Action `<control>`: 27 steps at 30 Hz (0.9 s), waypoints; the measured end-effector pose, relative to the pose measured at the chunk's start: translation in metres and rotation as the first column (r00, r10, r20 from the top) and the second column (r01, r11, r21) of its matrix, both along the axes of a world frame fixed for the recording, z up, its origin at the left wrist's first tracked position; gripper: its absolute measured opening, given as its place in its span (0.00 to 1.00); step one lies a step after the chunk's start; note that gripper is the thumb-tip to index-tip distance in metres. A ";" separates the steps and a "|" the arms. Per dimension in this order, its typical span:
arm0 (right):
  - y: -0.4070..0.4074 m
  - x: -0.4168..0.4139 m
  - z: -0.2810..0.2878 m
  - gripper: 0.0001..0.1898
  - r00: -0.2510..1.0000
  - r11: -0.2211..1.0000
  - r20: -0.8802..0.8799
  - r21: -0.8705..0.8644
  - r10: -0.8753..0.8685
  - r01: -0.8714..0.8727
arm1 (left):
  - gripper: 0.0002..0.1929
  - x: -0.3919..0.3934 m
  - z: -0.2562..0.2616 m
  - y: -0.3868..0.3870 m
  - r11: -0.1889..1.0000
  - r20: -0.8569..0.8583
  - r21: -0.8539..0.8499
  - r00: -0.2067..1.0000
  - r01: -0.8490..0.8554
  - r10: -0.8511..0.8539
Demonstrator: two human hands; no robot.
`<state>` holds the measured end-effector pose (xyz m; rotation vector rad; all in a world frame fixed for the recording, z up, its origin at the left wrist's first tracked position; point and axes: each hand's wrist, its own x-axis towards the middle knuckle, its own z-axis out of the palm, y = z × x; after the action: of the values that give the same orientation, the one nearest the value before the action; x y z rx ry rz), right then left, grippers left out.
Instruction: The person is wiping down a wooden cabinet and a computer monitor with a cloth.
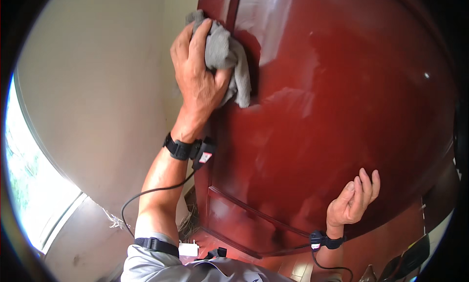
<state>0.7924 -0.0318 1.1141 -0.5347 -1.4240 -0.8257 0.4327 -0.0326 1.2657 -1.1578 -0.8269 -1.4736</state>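
My left hand is raised at the upper left and grips a crumpled grey cloth. The cloth lies against the edge of a glossy dark red wooden cabinet, close to a vertical groove at its side. Its lower end hangs down over the red surface. At the lower right, my right hand is raised in front of the cabinet with its fingers apart and slightly curled, holding nothing. Both wrists wear black straps with small devices and cables.
A beige wall stands left of the cabinet, with a bright window at the far left. On the reddish floor by the cabinet's foot lie a white box-like thing and a bundle of cables. A dark object is at the lower right.
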 end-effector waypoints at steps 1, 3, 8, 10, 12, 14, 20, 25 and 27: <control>-0.003 0.004 0.003 0.09 1.000 1.000 0.010 -0.010 -0.001 0.001 | 0.32 0.000 -0.012 -0.003 0.999 0.031 -0.018 0.999 0.029 -0.028; -0.009 0.018 0.012 0.09 1.000 1.000 0.010 -0.005 -0.010 0.010 | 0.32 0.012 -0.030 -0.011 0.994 0.104 -0.042 0.990 0.101 -0.096; -0.024 0.055 0.021 0.09 0.999 0.999 0.021 0.042 0.028 -0.029 | 0.33 0.044 -0.108 -0.034 0.995 0.183 -0.059 0.980 0.084 -0.072; -0.027 0.046 0.024 0.09 1.000 0.998 0.013 0.055 -0.001 0.000 | 0.37 0.030 -0.131 -0.033 0.988 0.184 -0.088 0.977 0.129 -0.111; -0.022 0.032 0.036 0.10 0.998 0.992 0.017 0.109 -0.062 0.060 | 0.40 0.006 -0.149 -0.028 0.969 0.217 -0.142 0.961 0.203 -0.170; -0.015 0.047 0.051 0.10 0.996 0.993 0.047 0.088 -0.081 0.077 | 0.42 0.013 -0.185 -0.019 0.923 0.291 -0.234 0.928 0.306 -0.234; 0.038 -0.027 0.038 0.09 0.980 0.980 0.072 0.091 -0.183 0.177 | 0.38 -0.070 -0.309 0.025 0.867 0.507 -0.312 0.840 0.389 -0.194; 0.057 0.002 0.058 0.08 0.964 0.973 0.150 0.092 -0.221 0.209 | 0.30 -0.045 -0.397 0.014 0.708 0.807 -0.382 0.587 0.594 -0.058; 0.042 -0.007 0.022 0.08 0.949 0.950 0.119 0.150 -0.293 0.275 | 0.25 -0.067 -0.448 0.003 0.715 0.699 -0.500 0.715 0.487 0.001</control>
<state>0.7858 0.0098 1.1360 -0.5984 -1.4262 -1.2009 0.3654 -0.0299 0.8181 -1.2937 -1.8781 -1.9535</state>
